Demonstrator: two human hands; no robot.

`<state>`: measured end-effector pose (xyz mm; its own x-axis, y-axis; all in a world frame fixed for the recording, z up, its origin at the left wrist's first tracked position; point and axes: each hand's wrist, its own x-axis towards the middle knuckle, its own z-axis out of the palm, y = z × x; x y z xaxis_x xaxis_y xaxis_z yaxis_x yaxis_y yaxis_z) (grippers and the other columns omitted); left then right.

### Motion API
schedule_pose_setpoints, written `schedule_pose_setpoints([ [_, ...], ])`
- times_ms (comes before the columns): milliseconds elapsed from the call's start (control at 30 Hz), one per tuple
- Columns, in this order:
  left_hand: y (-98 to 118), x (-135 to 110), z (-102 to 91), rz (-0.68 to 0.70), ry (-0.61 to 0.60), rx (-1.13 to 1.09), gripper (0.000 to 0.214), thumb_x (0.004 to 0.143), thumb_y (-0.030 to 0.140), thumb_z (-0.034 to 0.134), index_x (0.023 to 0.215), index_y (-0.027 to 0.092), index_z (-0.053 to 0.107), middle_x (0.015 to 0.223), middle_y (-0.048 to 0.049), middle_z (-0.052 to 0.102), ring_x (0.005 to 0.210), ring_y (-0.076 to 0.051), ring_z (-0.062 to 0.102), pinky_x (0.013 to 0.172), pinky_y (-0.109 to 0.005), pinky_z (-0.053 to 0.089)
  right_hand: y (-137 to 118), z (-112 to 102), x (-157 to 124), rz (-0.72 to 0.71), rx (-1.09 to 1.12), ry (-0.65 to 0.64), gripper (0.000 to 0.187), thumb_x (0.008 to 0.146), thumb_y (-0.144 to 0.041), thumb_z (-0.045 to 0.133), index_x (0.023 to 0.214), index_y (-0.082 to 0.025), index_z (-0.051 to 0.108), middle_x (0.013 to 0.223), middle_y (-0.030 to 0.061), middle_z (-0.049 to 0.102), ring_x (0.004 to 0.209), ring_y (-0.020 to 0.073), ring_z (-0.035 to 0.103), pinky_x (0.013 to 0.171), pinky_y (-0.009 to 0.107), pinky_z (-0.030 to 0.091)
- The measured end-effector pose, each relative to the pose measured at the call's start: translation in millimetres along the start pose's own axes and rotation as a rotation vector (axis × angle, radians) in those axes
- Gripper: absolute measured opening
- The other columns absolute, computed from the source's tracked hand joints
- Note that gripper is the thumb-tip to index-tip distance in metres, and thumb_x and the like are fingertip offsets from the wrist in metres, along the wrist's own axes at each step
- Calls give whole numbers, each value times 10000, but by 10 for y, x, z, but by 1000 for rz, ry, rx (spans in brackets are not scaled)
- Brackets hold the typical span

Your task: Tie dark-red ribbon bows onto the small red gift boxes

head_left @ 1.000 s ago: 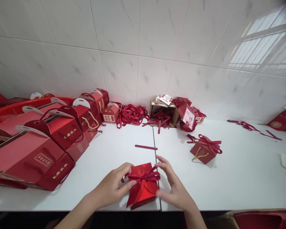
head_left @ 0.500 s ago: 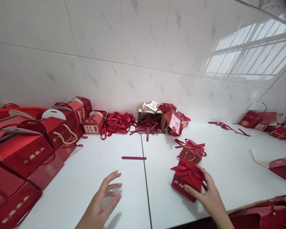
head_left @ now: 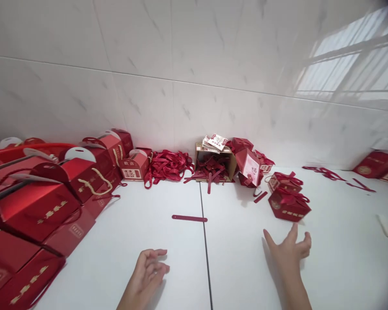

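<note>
My right hand [head_left: 288,249] is open, its fingers spread, just in front of a red gift box [head_left: 289,205] with a ribbon bow on top. Behind that box, close against it, stands another red box [head_left: 283,180] with a bow. My left hand [head_left: 148,271] hovers over the white table with its fingers loosely curled and apart, holding nothing. Beyond it a flat dark red strip [head_left: 189,218] lies across the seam of the table.
Stacked red boxes with handles [head_left: 51,202] fill the left side. Along the tiled wall lie a heap of red ribbons [head_left: 170,165], an open carton [head_left: 231,168] of red strips with white cards [head_left: 217,142] on top, and several more boxes. Loose ribbon pieces [head_left: 325,173] lie at the back right.
My right hand has let go of the bowed box, which now sits farther back beside the other one. My left hand's fingers have curled in a little. The view has shifted.
</note>
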<state>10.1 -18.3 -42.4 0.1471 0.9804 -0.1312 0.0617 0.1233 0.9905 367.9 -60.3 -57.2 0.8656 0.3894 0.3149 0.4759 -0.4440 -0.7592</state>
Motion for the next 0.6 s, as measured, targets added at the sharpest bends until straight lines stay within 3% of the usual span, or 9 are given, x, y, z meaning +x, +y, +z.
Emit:
schedule_pose_setpoints([
  [133, 63, 65, -164, -104, 31, -24, 543, 747, 620, 589, 1119, 274, 398, 1181, -103, 569, 883, -220, 645, 704, -339, 503, -189, -8, -370, -53, 60, -186, 982, 705, -588, 624, 1487, -207, 167, 1521, 187, -3, 1371, 476, 32, 1030, 702, 145],
  [233, 271, 94, -348, -127, 62, 2, 599, 761, 599, 590, 1219, 260, 404, 1258, -135, 550, 1046, -258, 619, 808, -370, 505, -433, -78, -522, -80, 150, -230, 966, 740, -587, 592, 1497, -225, 113, 1529, 178, 58, 1395, 421, 78, 1042, 651, 227],
  [300, 484, 81, -521, -83, 16, 37, 605, 771, 574, 599, 1261, 262, 429, 1357, -134, 496, 1214, -279, 519, 913, -394, 473, -544, -116, -564, -112, 198, -248, 942, 757, -579, 578, 1497, -236, 106, 1531, 158, 109, 1408, 383, 85, 1068, 613, 231],
  [367, 742, 39, -727, 47, -15, 31, 683, 766, 562, 613, 1343, 267, 398, 1439, -118, 426, 1338, -289, 379, 1012, -418, 411, -578, -123, -592, -121, 226, -299, 935, 759, -580, 574, 1495, -243, 105, 1533, 137, 131, 1415, 364, 87, 1086, 601, 220],
  [467, 1174, -67, -1022, 349, 54, -69, 762, 747, 561, 617, 1400, 261, 365, 1494, -85, 356, 1399, -305, 257, 1110, -455, 289, -534, -79, -656, -76, 269, -391, 932, 744, -600, 576, 1489, -275, 120, 1531, 106, 162, 1404, 356, 151, 1079, 602, 259],
  [533, 1458, -148, -1169, 512, 191, -158, 668, 788, 531, 574, 1365, 230, 424, 1490, -73, 367, 1408, -292, 237, 1147, -458, 215, -501, -35, -718, -68, 286, -442, 906, 732, -615, 577, 1476, -296, 169, 1523, 92, 192, 1387, 357, 206, 1071, 598, 288],
  [600, 1703, -218, -1283, 599, 361, -220, 637, 845, 454, 529, 1378, 132, 392, 1491, -121, 353, 1408, -286, 233, 1167, -482, 105, -487, 2, -784, -84, 294, -493, 866, 729, -629, 567, 1455, -298, 230, 1512, 91, 217, 1375, 363, 236, 1064, 597, 306],
])
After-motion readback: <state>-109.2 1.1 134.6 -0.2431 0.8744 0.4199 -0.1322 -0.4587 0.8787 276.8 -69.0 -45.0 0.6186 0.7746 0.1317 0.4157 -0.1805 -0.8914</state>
